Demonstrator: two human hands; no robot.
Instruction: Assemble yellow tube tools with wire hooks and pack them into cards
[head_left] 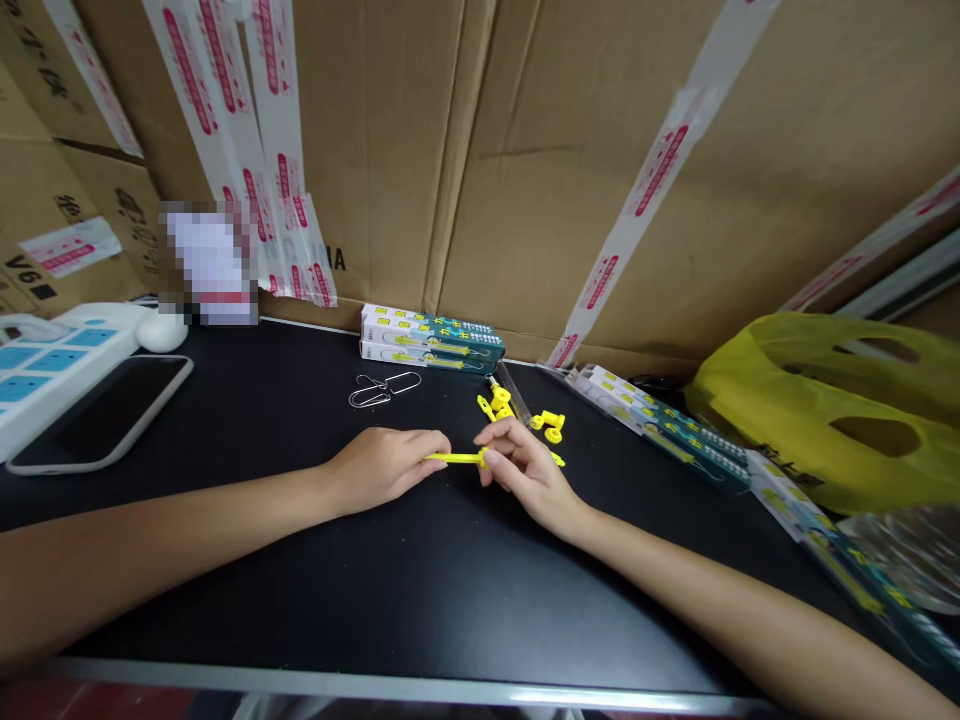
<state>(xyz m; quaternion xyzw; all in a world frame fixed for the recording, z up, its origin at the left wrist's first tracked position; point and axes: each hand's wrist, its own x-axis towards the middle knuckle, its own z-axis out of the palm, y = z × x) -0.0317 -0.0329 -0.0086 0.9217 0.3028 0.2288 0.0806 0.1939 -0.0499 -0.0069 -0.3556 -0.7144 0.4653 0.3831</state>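
Note:
A thin yellow plastic rod spans the gap between my hands, above the black tabletop. My left hand pinches its left end between thumb and fingers. At the rod's right end, my right hand grips a small yellow piece with thumb and fingertips. Just behind my right hand lie loose yellow plastic parts, with a yellow spool-like piece to their right. Bent metal wire hooks rest behind my left hand.
Printed boxes stand at the back against cardboard. More boxes line the right side beside a yellow plastic bag. A phone and a white power strip lie at the left.

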